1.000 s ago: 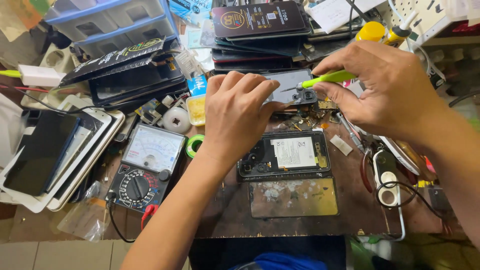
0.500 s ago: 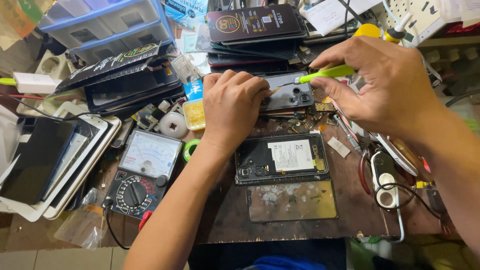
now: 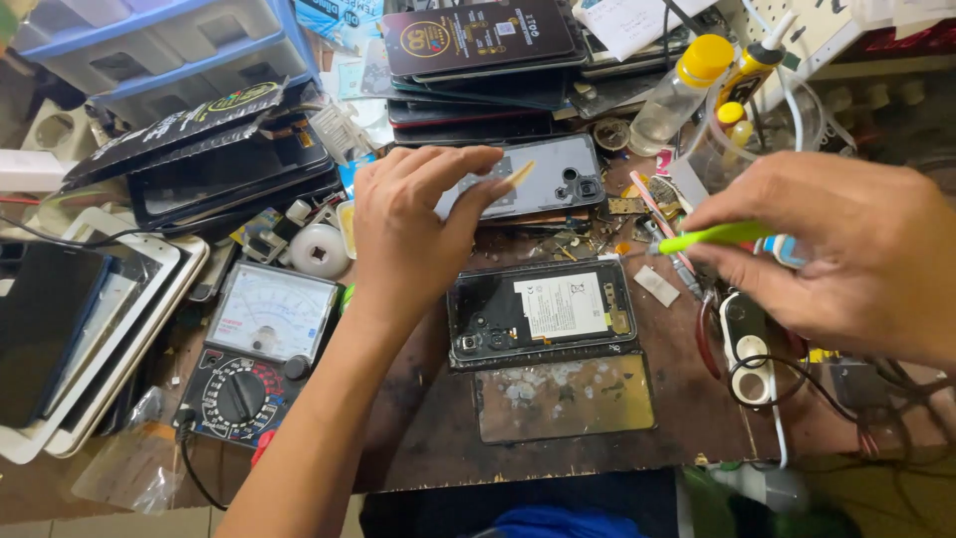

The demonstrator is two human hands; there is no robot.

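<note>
The right hand (image 3: 846, 249) pinches a green tool (image 3: 712, 236) between thumb and fingers, its tip pointing left over the bench (image 3: 418, 428). The left hand (image 3: 413, 234) has its fingers curled down onto the near edge of a grey back cover (image 3: 558, 174), thumb stretched out across its face; it presses and steadies the cover rather than lifting it. The cover lies flat toward the back of the bench, camera holes to the right, just in front of a stack of dark boxes (image 3: 478, 45). Nearer the person, an opened phone (image 3: 543, 311) lies with its battery showing, and a glass panel (image 3: 563, 397) sits touching its near edge. A multimeter (image 3: 254, 359) is left of the forearm. A bottle (image 3: 687, 85) with a yellow cap stands behind the right hand.
</note>
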